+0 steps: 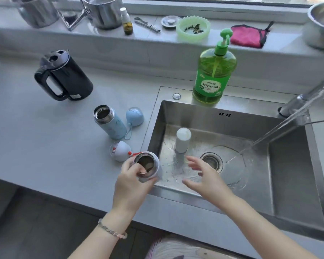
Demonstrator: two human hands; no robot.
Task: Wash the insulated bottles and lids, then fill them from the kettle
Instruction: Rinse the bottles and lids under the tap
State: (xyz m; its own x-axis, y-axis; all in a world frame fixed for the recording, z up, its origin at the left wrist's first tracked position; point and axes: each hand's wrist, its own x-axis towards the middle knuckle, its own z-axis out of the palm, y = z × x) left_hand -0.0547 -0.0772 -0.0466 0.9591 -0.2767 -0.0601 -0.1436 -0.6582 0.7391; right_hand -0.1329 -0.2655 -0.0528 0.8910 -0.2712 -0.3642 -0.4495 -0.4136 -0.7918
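An open white bottle (147, 166) is held at the left edge of the sink (185, 114) by the left grip (131, 182), with the fingers curled round it. The right grip (206, 176) is spread open above the sink and nothing is held in it. A blue bottle (110, 124), a blue lid (135, 116) and a white lid (120, 151) are seen just left of the sink, on the bench (45, 137). The kettle (64, 77) is seen farther left.

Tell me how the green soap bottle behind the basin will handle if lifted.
The soap bottle looks nearly full, so it is probably heavy. Its smooth plastic may be slippery when wet. The broad base should resist tipping, though it stands at the sink's rim.
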